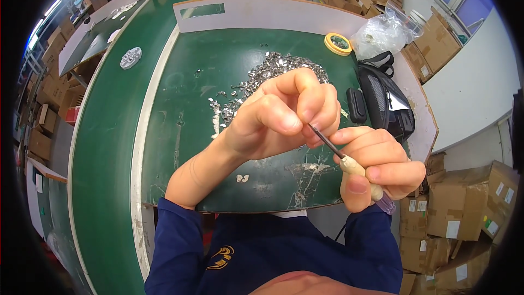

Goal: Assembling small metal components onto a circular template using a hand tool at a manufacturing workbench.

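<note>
Head view: dark-shafted tool (pixel 327 141), cream hdl (pixel 352 166); L grip (pixel 284 106) pinching tip (pixel 312 127), R grip (pixel 382 159) hdl.

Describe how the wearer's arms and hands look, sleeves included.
The left hand and right hand are bare, with no gloves or rings visible. The left sleeve and right sleeve are dark navy blue; the left one ends around the elbow, leaving the left forearm bare, with faint thin curved lines across it.

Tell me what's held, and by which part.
A slim tool: the right fingers grip its wrapped handle. The left fingers meet at its tip; whether they pinch anything cannot be told.
</note>
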Action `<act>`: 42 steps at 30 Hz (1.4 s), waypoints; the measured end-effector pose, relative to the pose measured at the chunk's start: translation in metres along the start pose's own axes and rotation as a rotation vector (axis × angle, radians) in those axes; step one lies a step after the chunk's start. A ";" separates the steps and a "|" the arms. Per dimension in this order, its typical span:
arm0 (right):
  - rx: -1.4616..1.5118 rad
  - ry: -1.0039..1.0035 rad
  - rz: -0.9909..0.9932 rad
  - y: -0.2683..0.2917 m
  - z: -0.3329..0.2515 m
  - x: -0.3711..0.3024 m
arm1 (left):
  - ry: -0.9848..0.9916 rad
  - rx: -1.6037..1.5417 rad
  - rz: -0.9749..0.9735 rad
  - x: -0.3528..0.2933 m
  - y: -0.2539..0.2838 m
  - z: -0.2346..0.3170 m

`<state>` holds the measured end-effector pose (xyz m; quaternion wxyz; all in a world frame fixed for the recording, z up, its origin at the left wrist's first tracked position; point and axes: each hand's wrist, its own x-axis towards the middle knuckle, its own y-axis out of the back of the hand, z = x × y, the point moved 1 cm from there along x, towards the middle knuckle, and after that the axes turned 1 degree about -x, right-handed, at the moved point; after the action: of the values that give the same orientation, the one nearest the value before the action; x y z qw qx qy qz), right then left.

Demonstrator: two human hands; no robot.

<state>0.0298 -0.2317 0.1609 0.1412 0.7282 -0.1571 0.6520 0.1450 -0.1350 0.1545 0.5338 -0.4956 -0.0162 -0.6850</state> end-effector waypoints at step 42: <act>-0.134 0.113 -0.111 0.005 0.003 -0.012 | -0.141 -0.145 -0.043 -0.003 0.000 -0.025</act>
<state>0.0291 -0.2367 0.1486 0.2340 0.6868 -0.1516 0.6712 0.1280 -0.1469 0.1396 0.4794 -0.5794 -0.0147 -0.6590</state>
